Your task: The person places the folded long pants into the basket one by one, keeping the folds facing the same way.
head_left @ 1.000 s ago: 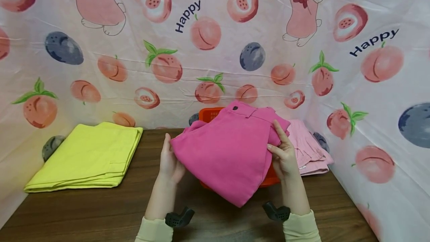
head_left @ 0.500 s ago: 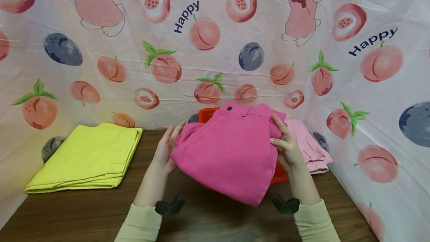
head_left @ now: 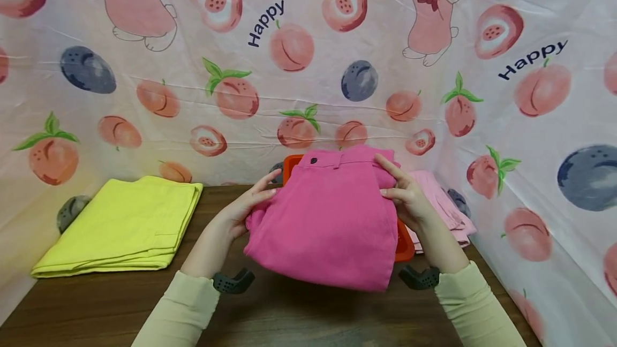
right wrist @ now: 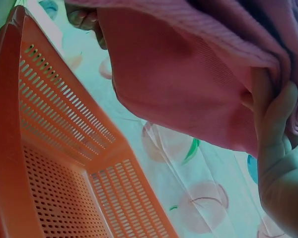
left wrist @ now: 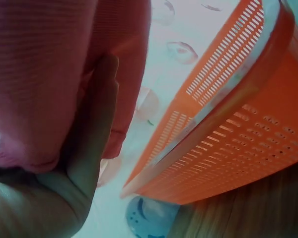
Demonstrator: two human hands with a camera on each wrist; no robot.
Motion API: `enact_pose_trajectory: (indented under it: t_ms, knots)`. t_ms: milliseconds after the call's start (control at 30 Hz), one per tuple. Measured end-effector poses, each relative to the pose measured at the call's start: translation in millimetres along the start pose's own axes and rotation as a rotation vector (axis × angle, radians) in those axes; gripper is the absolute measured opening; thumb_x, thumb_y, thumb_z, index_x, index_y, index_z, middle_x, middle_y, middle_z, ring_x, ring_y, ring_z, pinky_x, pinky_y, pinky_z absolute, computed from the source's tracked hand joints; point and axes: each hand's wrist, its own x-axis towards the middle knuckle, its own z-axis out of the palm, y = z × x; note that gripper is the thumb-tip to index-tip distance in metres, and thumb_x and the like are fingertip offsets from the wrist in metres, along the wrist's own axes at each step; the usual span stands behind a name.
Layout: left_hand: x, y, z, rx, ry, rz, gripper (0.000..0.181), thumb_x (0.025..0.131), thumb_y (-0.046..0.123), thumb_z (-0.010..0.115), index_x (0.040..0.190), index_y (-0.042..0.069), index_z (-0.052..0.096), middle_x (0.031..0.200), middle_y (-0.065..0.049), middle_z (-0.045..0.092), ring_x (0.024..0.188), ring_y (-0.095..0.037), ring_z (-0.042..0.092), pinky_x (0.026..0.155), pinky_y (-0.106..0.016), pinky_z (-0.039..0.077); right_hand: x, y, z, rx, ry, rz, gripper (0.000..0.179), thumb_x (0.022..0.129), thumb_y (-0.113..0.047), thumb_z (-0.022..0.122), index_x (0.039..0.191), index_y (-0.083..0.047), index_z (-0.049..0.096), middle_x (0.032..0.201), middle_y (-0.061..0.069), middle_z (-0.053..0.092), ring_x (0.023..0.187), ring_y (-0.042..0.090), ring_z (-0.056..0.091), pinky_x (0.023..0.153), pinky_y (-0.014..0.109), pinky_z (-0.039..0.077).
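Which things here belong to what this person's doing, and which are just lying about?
Part of it:
bright pink buttoned garment, held by left hand and right hand
orange basket behind it, probably

Apparently lying about:
folded yellow cloth
pale pink garment

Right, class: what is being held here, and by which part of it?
The folded pink garment, by its two sides: left fingers at one, right fingers at the other, near the waistband.

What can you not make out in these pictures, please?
Head view: most of the orange basket, behind the pink garment.
Head view: part of the pale pink clothing, behind the right forearm.
Left wrist view: some fingers of the left hand, behind the garment.
Right wrist view: basket, cut off by the bottom edge.
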Motion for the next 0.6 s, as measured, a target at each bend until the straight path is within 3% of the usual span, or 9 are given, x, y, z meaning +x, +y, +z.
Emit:
enact_pose_trajectory:
  t_ms: [67,167,267,433,600]
  knots:
    - [-0.5,1.6,1.6,0.028,-0.023,0.021,0.068,0.097,0.021,0.053,0.154,0.032,0.018,0.152,-0.012,0.024,0.116,-0.021,0.052,0.091,-0.034,0.047,3.1,-0.7,0.2,-0.009,-0.003,0.014,0.069,0.088,0.018,0.032,0.146,-0.02,0.043,0.139,0.005,0.04,0.114,0.016,0.053,0.087,0.029,0.05]
    - [-2.3,2.6,3.1,0.037,-0.051,0.043,0.072,0.094,0.011,0.058,0.152,0.033,0.022,0.145,-0.012,0.039,0.115,-0.023,0.054,0.088,-0.037,0.049,6.3,-1.2,0.8,-0.01,-0.009,0.031,0.07,0.088,0.017,0.032,0.146,-0.02,0.043,0.139,0.005,0.04,0.113,0.016,0.054,0.087,0.03,0.05]
    - [-4.1,2.8,3.7,0.059,-0.082,0.031,0.074,0.092,0.007,0.059,0.152,0.033,0.024,0.14,-0.011,0.045,0.114,-0.025,0.056,0.087,-0.039,0.05,8.6,-1.3,1.4,-0.025,-0.019,0.044,0.07,0.088,0.017,0.032,0.148,-0.019,0.04,0.138,0.006,0.041,0.113,0.017,0.054,0.087,0.03,0.05]
    - [-6.4,3.4,7.6,0.138,-0.145,-0.007,0.071,0.09,0.005,0.058,0.152,0.028,0.03,0.144,-0.011,0.04,0.119,-0.027,0.049,0.086,-0.038,0.05,11.3,-2.0,1.9,-0.045,-0.037,0.065,0.07,0.088,0.017,0.035,0.15,-0.017,0.035,0.137,0.006,0.042,0.111,0.017,0.054,0.085,0.03,0.051]
    - [-6.0,-0.8,17.8,0.166,-0.115,-0.04,0.066,0.089,0.009,0.065,0.148,0.025,0.04,0.147,-0.009,0.035,0.12,-0.027,0.049,0.087,-0.039,0.05,12.0,-4.2,3.0,-0.044,-0.009,0.092,0.068,0.09,0.016,0.035,0.146,-0.022,0.043,0.134,0.006,0.045,0.105,0.017,0.057,0.08,0.03,0.053]
